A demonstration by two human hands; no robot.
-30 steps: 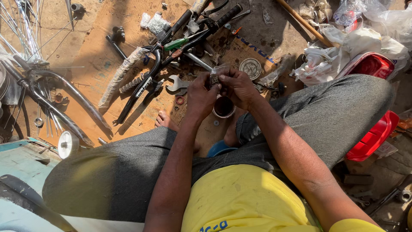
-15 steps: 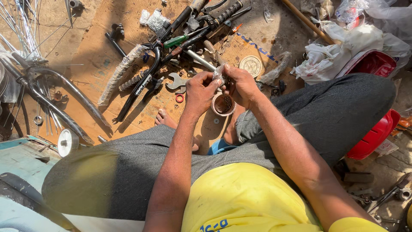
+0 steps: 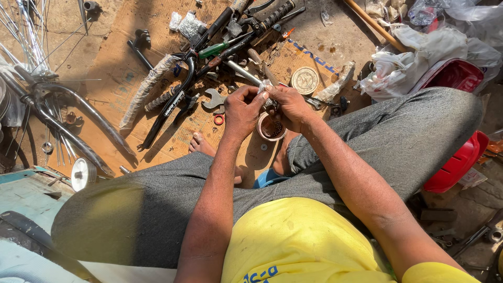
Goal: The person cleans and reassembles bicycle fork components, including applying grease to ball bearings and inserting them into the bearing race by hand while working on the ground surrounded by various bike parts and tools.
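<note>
Near frame centre, both hands, left hand [image 3: 242,109] and right hand [image 3: 290,106], pinch a small metal part [image 3: 267,90], probably hard, light, greasy-slick, best gripped by its edges.

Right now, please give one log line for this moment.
left hand: on small part | right hand: holds small part | below: small cup | left: wrench

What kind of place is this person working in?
Probably a bicycle repair spot set up on the ground: a black bicycle fork, a spoked wheel and an open-ended spanner lie on flattened cardboard in front of the person.
</note>
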